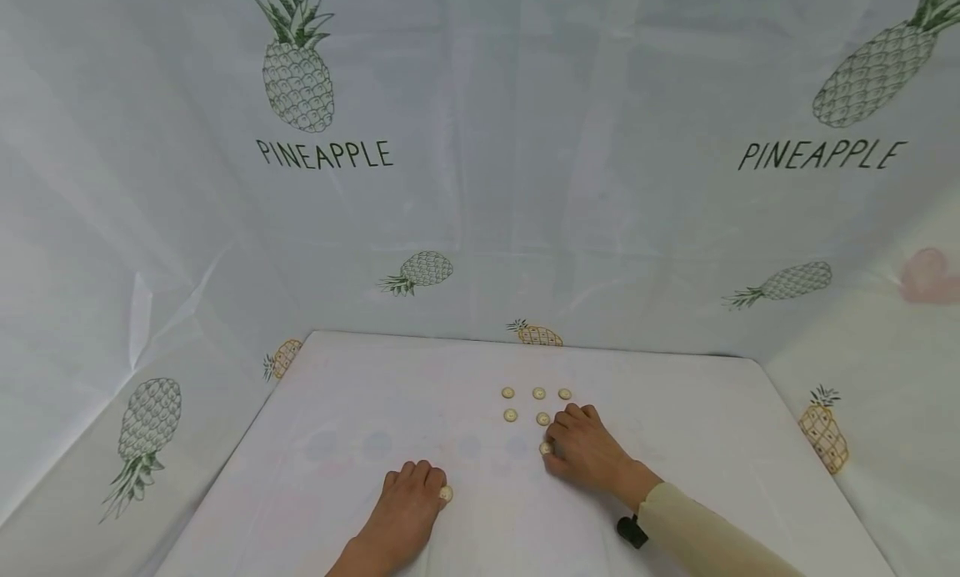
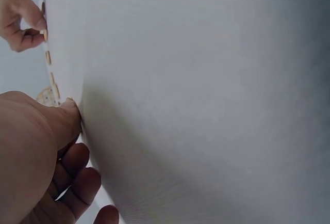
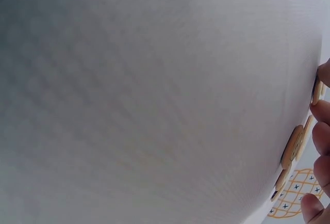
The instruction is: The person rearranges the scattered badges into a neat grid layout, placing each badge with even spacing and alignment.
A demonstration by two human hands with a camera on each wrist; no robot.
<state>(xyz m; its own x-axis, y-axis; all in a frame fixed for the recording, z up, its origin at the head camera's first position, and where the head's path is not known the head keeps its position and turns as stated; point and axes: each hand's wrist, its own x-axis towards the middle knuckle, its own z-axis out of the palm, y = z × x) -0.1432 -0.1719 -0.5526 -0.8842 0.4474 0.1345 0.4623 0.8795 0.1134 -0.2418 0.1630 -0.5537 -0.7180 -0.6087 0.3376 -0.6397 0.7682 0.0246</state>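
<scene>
Low on the table in the head view, my left hand holds a small round wooden disc at its thumb side. Farther right, my right hand pinches another pale wooden disc by its edges, down at the table surface. The right wrist view shows this disc between thumb and finger. Just beyond lie more such discs: a back row of three, among them a middle disc, and two in front, a left disc and a right disc by the right fingertips.
A white cloth covers the table. White curtains printed with pineapples hang behind it and at both sides. A small black object sits at my right wrist, by the beige sleeve.
</scene>
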